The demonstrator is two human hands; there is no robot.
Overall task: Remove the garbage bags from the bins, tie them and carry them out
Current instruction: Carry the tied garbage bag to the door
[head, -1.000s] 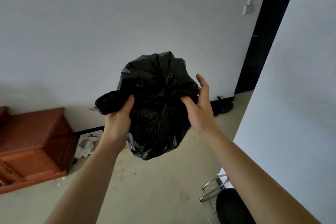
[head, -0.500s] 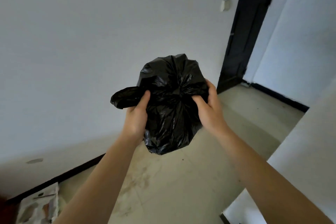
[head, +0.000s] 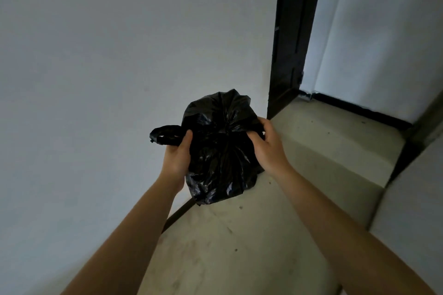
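Both hands grip black garbage bag (head: 220,151) at sides: left hand (head: 177,154) curled round twisted tail, right hand (head: 266,145) pinching gathered plastic. White wall (head: 119,67) left, dark door frame (head: 291,38) ahead, concrete floor (head: 239,246) below.

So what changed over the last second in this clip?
The person has turned right toward the dark door frame, which now looks closer; the wooden cabinet is out of view. Unchanged: left hand and right hand grip the black garbage bag by its sides, off the floor.
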